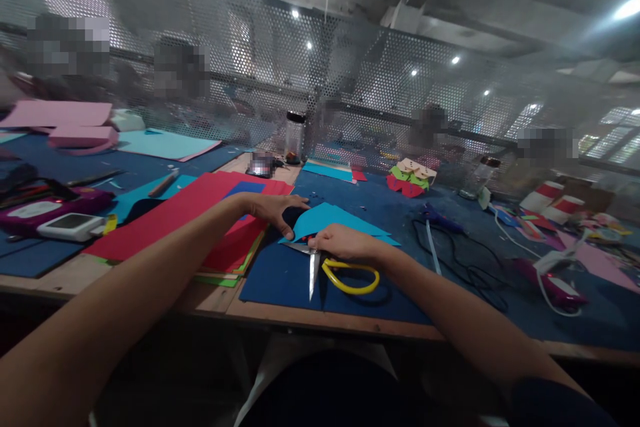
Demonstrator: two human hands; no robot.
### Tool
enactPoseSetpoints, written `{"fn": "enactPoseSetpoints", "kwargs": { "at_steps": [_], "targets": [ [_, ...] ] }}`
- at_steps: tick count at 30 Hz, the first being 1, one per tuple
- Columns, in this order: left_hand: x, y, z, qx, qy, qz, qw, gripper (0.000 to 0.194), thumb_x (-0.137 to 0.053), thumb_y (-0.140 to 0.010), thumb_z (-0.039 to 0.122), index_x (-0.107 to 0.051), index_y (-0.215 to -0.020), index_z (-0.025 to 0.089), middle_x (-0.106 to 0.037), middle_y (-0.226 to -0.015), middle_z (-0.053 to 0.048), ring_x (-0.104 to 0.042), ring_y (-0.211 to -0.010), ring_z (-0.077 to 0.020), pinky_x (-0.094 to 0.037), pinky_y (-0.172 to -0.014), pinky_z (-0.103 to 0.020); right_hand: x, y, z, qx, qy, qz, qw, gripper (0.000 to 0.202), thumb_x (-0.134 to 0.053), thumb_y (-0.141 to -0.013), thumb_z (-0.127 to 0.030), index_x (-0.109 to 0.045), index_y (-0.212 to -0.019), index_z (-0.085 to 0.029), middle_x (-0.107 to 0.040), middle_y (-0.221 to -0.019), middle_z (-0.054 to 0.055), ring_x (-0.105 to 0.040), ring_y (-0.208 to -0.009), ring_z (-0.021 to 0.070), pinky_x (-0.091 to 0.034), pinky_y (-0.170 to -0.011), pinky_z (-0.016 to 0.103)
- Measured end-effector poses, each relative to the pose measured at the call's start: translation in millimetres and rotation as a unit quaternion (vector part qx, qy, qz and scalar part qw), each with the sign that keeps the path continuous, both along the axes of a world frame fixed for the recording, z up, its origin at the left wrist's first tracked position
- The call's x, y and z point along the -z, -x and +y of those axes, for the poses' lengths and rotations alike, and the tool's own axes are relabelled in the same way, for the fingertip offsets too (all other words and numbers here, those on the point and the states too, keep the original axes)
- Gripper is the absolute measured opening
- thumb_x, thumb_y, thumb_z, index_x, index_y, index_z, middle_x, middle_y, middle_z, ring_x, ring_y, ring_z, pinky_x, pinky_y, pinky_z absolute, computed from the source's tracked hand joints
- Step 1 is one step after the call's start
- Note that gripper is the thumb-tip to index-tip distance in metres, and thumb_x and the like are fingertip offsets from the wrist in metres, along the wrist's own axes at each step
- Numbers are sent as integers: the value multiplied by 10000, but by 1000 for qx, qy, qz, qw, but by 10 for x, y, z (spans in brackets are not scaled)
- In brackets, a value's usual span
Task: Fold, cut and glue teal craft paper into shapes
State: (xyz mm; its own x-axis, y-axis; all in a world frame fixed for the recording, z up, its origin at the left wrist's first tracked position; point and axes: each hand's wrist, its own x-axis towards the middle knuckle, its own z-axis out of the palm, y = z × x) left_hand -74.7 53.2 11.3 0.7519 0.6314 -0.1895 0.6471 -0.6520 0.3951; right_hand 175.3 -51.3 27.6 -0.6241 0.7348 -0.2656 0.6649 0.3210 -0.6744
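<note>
Folded light-blue paper (330, 219) lies on the dark blue mat in front of me. My left hand (280, 210) rests at its left edge, thumb and fingers spread apart. At the paper's near edge is my right hand (337, 241), its fingers pinched together; what they hold, if anything, is hidden. Just below that hand lie scissors with yellow handles (353, 278), their blades apart and one pointing toward me. A stack of red paper (170, 220) sits left of the mat, partly under my left forearm.
Purple devices (555, 283) with cables and a blue glue gun (443, 219) lie right. Cut paper pieces (411, 177) and a lidded jar (295, 137) stand farther back, before a perforated screen (280, 73). Pink paper (60, 113) is far left.
</note>
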Motion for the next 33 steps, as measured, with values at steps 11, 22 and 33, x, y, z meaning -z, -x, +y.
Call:
{"fn": "enactPoseSetpoints", "kwargs": {
  "at_steps": [11, 22, 33],
  "targets": [
    [-9, 4, 0, 7, -4, -1, 1000, 1166, -801, -640, 753, -332, -1610, 308, -154, -1733, -99, -156, -1570, -408, -186, -1259, -563, -13, 16, 1, -12, -7, -14, 1000, 461, -480, -990, -428, -430, -603, -183, -397, -535, -50, -319, -510, 84, -212, -530, 271],
    [4, 4, -6, -7, -1, -13, 1000, 1169, -832, -616, 717, -354, -1600, 307, -178, -1729, -88, -171, -1568, -402, -200, -1258, -546, -12, 4, 20, -39, -14, -13, 999, 469, -477, -990, -433, -405, -599, -185, -358, -563, -48, -300, -540, 89, -197, -552, 283],
    [-11, -6, -38, -9, 3, -13, 1000, 1152, -822, -634, 708, -347, -1604, 308, -162, -1731, -94, -171, -1568, -403, -189, -1253, -569, -73, -347, -87, -66, 34, -2, 997, 482, -499, -967, -574, -420, -679, -196, -344, -610, -56, -278, -563, 92, -193, -537, 263]
  ]
}}
